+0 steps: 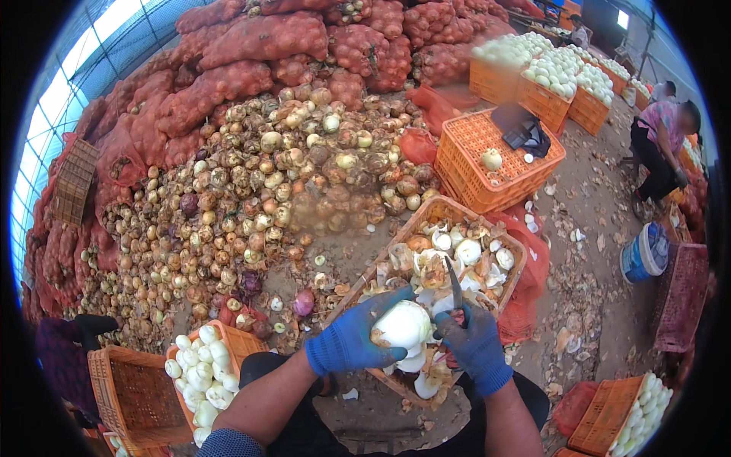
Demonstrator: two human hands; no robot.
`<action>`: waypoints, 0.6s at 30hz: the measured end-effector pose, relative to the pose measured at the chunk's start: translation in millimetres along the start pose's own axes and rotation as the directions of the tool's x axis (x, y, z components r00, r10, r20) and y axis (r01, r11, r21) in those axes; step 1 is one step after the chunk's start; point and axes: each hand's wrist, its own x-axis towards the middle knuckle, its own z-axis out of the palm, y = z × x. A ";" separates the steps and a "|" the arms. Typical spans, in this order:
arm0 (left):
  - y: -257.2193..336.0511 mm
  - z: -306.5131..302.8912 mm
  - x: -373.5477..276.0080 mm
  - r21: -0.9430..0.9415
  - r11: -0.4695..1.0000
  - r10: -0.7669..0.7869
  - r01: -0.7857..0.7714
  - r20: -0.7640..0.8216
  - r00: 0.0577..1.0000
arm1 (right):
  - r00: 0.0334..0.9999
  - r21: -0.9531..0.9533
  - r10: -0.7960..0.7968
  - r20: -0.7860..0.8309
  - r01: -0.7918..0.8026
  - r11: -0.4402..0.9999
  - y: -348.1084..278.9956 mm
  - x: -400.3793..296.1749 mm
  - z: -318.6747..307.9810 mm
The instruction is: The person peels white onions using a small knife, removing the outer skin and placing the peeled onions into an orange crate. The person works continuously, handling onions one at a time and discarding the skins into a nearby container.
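Observation:
My left hand [360, 334], in a blue glove, holds a large peeled white onion [402, 324]. Loose white layers hang below the onion. My right hand [474, 343], gloved alike, grips a small knife [455, 285] by its handle, the curved blade pointing up and away from me. Both hands are over the near part of an orange plastic crate [517, 268] holding onions and peeled skins. A peeled onion [468, 251] lies among the skins at the crate's far side.
Unpeeled onions [251, 177] and red mesh sacks [262, 43] are heaped ahead and left. An upturned crate [485, 154] bears an onion and a dark bag. Peeled onions fill a crate [243, 343] at left. A co-worker [662, 143] bends at right, behind a bucket [642, 254].

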 end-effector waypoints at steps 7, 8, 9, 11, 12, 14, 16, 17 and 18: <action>4.8 -9.7 -0.5 -0.177 0.964 -0.206 0.198 -0.030 0.978 | 0.992 -0.289 -0.122 -0.040 0.106 0.951 -3.8 -14.2 -20.4; 4.0 -9.4 0.2 -0.188 0.960 -0.219 0.207 -0.043 0.975 | 0.998 -0.209 -0.067 -0.012 0.063 0.976 -16.7 -18.3 -22.6; 4.6 -8.3 2.0 -0.198 0.957 -0.227 0.213 -0.053 0.972 | 1.000 -0.130 -0.015 0.015 0.017 0.991 -24.7 -20.9 -23.3; 0.5 -3.7 3.5 -0.218 0.957 -0.217 0.193 -0.091 0.972 | 0.991 -0.153 -0.109 0.073 0.119 0.981 -23.6 -25.2 -16.6; -1.0 -2.2 4.1 -0.224 0.957 -0.211 0.184 -0.104 0.972 | 0.983 -0.157 -0.154 0.097 0.168 0.973 -21.8 -27.3 -12.3; -0.9 0.5 5.2 -0.203 0.962 -0.210 0.181 -0.134 0.968 | 0.959 -0.210 -0.262 0.103 0.279 0.937 -18.4 -27.1 -5.8; -1.2 2.6 5.2 -0.194 0.961 -0.226 0.195 -0.152 0.962 | 0.947 -0.255 -0.293 0.129 0.317 0.914 -14.6 -26.8 -0.9; -1.3 3.2 5.5 -0.194 0.959 -0.237 0.206 -0.153 0.959 | 0.952 -0.276 -0.270 0.143 0.300 0.913 -13.0 -27.0 0.9; -1.9 4.5 6.2 -0.198 0.956 -0.248 0.216 -0.152 0.957 | 0.957 -0.301 -0.245 0.157 0.283 0.911 -11.7 -27.1 1.8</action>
